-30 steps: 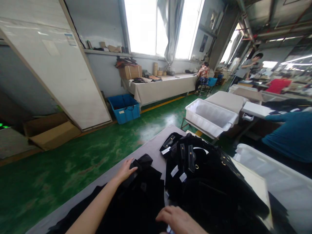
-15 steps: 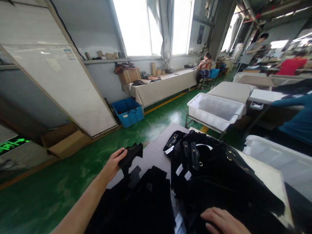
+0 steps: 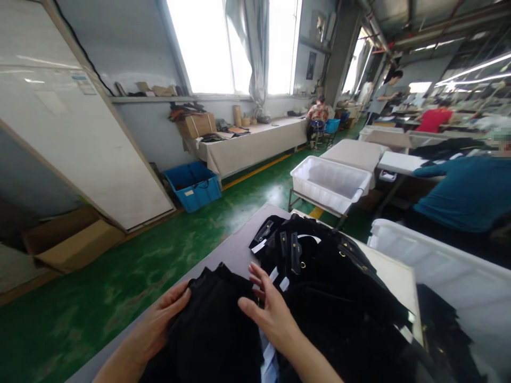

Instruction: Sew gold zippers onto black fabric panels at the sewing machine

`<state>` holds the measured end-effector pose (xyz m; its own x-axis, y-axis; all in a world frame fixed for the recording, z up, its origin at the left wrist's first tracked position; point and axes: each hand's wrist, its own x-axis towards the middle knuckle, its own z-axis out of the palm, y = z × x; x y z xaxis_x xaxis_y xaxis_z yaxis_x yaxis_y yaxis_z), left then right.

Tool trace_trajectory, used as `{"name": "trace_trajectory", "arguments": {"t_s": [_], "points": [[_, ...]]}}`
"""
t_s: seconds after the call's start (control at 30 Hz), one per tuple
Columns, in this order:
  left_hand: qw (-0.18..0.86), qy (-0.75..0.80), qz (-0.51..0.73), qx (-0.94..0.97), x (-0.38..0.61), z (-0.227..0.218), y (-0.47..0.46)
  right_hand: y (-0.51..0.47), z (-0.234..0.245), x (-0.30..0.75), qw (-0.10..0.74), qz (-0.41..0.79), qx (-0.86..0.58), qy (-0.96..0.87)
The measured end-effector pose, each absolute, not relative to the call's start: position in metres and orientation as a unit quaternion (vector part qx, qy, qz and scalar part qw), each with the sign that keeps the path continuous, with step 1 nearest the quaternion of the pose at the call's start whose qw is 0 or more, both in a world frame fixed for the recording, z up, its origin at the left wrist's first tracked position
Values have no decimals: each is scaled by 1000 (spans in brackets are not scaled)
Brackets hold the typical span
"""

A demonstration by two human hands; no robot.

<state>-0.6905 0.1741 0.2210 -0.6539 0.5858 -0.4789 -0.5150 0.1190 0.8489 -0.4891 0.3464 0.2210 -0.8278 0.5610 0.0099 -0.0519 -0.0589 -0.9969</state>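
A black garment piece (image 3: 215, 319) lies in front of me on the grey table (image 3: 235, 250). My left hand (image 3: 157, 319) grips its left edge, fingers curled onto the cloth. My right hand (image 3: 267, 311) rests on its right side, fingers spread, thumb pressed on the fabric. Just right of that hand is a heap of black garments (image 3: 335, 287) with white tags and small gold rings.
A white bin (image 3: 329, 183) stands on a frame beyond the table, another white bin (image 3: 439, 266) at right. A person in a teal top (image 3: 467, 194) works on the right. A blue crate (image 3: 194, 183) and cardboard (image 3: 72, 244) sit on the green floor at left.
My left hand pulled the black piece back from the table's far left toward me. My right hand rose from the pile at bottom right onto the same piece.
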Motion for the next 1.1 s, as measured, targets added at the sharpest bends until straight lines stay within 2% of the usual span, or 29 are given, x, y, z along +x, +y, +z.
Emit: {"name": "trace_trajectory", "arguments": {"t_s": [0.07, 0.17, 0.23, 0.37, 0.43, 0.53, 0.67, 0.77, 0.83, 1.0, 1.1], "points": [[431, 641, 618, 149, -688, 223, 173, 348, 222, -496, 201, 726, -179, -633], [365, 652, 589, 308, -687, 228, 168, 351, 225, -484, 184, 748, -187, -610], [336, 623, 619, 339, -685, 231, 165, 354, 228, -468, 212, 748, -216, -591], [343, 559, 655, 374, -670, 237, 164, 353, 240, -440, 270, 722, -249, -587], [367, 555, 635, 392, -658, 238, 168, 345, 251, -432, 241, 712, -183, -634], [384, 555, 613, 412, -641, 240, 177, 328, 270, -430, 136, 657, -74, -738], [389, 525, 624, 429, -629, 241, 181, 316, 285, -427, 130, 619, -106, -767], [405, 492, 630, 444, -627, 242, 180, 318, 279, -416, 64, 677, -72, -730], [410, 474, 641, 443, -628, 243, 178, 320, 271, -407, 34, 710, -97, -697], [425, 430, 686, 405, -632, 249, 162, 324, 261, -390, 107, 837, -328, -426], [459, 407, 709, 347, -632, 254, 149, 328, 266, -386, 122, 871, -365, -306]]}}
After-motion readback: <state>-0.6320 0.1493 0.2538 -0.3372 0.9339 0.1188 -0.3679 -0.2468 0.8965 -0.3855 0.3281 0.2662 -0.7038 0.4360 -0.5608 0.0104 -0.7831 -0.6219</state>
